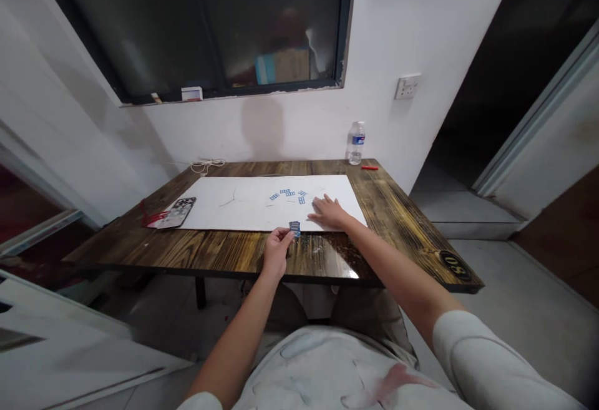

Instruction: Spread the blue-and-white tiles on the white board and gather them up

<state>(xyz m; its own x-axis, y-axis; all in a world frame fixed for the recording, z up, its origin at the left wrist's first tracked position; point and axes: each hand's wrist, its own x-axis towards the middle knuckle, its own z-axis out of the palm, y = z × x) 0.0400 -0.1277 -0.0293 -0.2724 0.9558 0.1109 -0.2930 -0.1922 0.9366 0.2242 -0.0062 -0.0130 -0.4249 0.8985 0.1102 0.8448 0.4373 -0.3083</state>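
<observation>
Between the thumb and fingers of my left hand [279,246] is a small stack of blue-and-white cards [294,228], held over the near edge of a white board [253,210]. My right hand [329,211] rests on the right part of that board, palm down with its fingers spread. Just left of its fingertips lie several loose blue-edged cards [290,193], scattered in a rough curve. Their printed marks are too small to read. Thin dark lines show on the board's left half.
The board lies on a dark wooden table [224,251]. A patterned phone case [181,212] with a red cord overlaps its left end. At the back stand a water bottle [357,143], a red pen [369,168] and a white cable [207,164]. A round "08" plaque [453,263] marks the near right corner.
</observation>
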